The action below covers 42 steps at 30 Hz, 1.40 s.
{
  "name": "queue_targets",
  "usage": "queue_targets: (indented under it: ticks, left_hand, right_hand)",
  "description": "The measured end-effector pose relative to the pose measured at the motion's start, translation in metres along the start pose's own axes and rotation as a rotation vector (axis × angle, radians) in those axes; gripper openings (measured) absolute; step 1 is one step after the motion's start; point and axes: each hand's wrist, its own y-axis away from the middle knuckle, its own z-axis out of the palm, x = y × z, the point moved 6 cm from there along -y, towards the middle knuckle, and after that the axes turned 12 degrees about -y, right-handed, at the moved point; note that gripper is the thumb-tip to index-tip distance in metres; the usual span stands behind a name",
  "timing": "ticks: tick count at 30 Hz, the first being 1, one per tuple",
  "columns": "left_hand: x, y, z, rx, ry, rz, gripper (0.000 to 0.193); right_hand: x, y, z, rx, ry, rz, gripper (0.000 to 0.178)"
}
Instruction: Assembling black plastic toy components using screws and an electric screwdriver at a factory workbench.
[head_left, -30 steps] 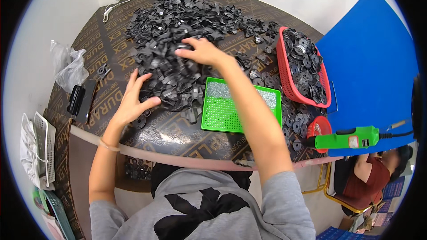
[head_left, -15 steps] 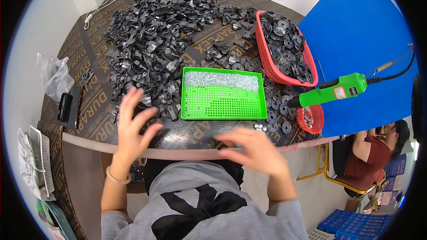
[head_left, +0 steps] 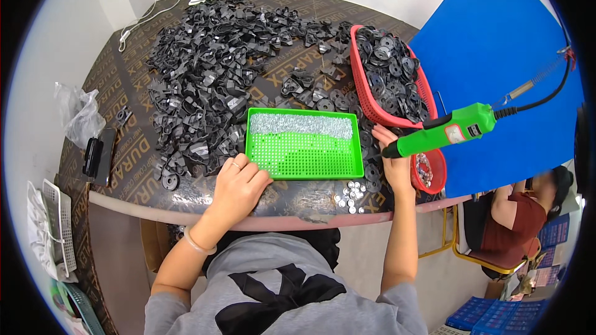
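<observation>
My left hand [head_left: 239,189] is at the lower left corner of the green perforated tray [head_left: 304,178], its fingers curled; whatever they may hold is hidden. A band of small silvery pieces [head_left: 301,125] fills the tray's far part. My right hand [head_left: 395,166] reaches beside the black round discs [head_left: 372,175], its fingers stretched out and partly covered by the green power screwdriver [head_left: 444,131] hanging above. I see nothing held in it. Small round silver pieces [head_left: 352,193] lie loose on the table below the tray's right corner.
Black moulded parts [head_left: 205,80] form a large heap at the back left. A red basket [head_left: 366,93] heaped with black discs stands right of the tray, and a small red bowl [head_left: 439,170] of small parts sits below it. A blue panel [head_left: 496,43] rises at the right.
My left hand has gone right to the tray's corner and its fingers have curled. My right hand has moved right and farther away. The loose silver pieces show more widely spread.
</observation>
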Motion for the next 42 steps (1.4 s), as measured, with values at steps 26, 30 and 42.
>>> queue_targets:
  ticks: [26, 30, 42]
  left_hand:
    - [-0.009, 0.011, -0.014, -0.084, 0.106, -0.129, 0.02]
    - [-0.011, 0.012, -0.013, -0.083, 0.101, -0.156, 0.019]
    - [-0.018, 0.022, -0.026, -0.148, 0.188, -0.143, 0.019]
  right_hand:
    - [0.009, -0.038, 0.042, -0.371, -0.149, 0.181, 0.037]
    - [0.003, -0.022, 0.02, -0.407, -0.076, 0.189, 0.024]
    - [0.026, -0.076, 0.082, -0.496, -0.06, -0.069, 0.046]
